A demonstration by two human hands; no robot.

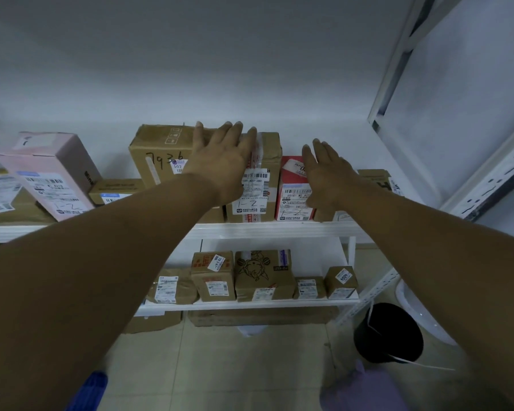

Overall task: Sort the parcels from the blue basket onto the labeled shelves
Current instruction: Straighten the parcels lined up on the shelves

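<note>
- While both bare arms reach forward, the white metal shelving unit (279, 229) fills the middle of the view, its upper board crossing from nine to three o'clock and a lower board below it toward six.
- At nine o'clock on the upper board, a pale pink cardboard box (49, 173) leans tilted against flatter brown parcels, with "1-2" handwritten near its lower edge.
- Just right of it, at eleven o'clock, a large brown cardboard carton (158, 155) stands upright, marked "7936" in black pen.
- At the centre, a brown taped cardboard parcel (260, 185) stands upright beside that carton, its white label marked "1-2".
- The left hand (223, 161) lies flat with fingers spread and straight across the top fronts of the carton and the taped parcel; it grips nothing.
- At one o'clock, a red and white parcel (291, 188) stands touching the taped parcel's right side.
- The right hand (328, 173) is open, fingers extended, resting against the red parcel's right edge without closing on it.
- On the lower board, a row of smaller brown cardboard boxes (250, 277) sits side by side.
- At seven o'clock, only a corner of the blue plastic basket (91, 390) shows.
</note>
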